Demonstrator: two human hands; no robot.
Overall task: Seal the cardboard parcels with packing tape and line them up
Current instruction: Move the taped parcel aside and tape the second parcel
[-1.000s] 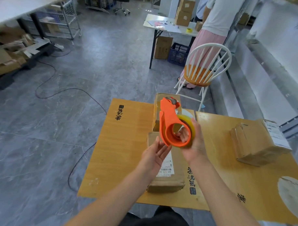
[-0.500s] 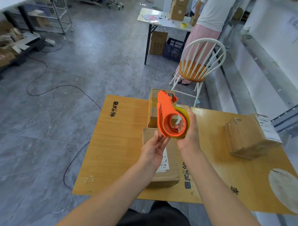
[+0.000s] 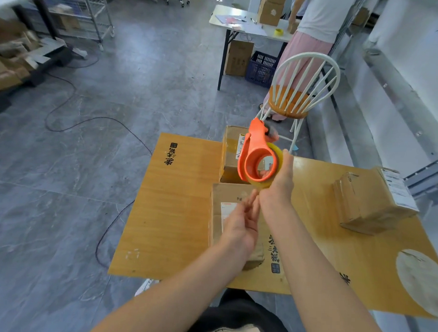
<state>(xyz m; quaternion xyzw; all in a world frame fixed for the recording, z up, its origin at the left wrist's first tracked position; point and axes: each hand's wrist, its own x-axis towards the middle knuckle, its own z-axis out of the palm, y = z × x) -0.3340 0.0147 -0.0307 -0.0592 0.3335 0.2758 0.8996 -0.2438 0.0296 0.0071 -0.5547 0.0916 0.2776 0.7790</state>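
A grey tiled floor [image 3: 141, 88] fills the far and left parts of the view, with a dark cable [image 3: 90, 120] looping across it. The low wooden table [image 3: 176, 214] carries three cardboard boxes. The largest, the right box [image 3: 365, 203], sits toward the table's right edge, tilted, with a white label on its far side, well apart from the other two. The near box [image 3: 218, 198] lies at the middle of the table, reaching toward the near edge, with a white label on top. The far box [image 3: 230, 153] stands at the far edge, just beyond the near box; whether the two touch is hard to tell. A pale round worn patch [image 3: 417, 279] marks the table near its right near corner.

Beyond the far edge stands a white chair [image 3: 289, 103] with an orange seat. Behind it a person [image 3: 314, 25] stands at a white table [image 3: 233, 19].

The orange tape dispenser [image 3: 250, 152] is held up in the air above the two middle boxes, its head pointing away, with the yellowish tape roll [image 3: 277, 158] on it. The right hand [image 3: 278, 190] grips it, fingers curled around the roll and showing through the centre hole. The left hand [image 3: 240, 223], blurred, reaches up with straight fingers toward the underside of the roll; I cannot tell whether the fingertips touch it.
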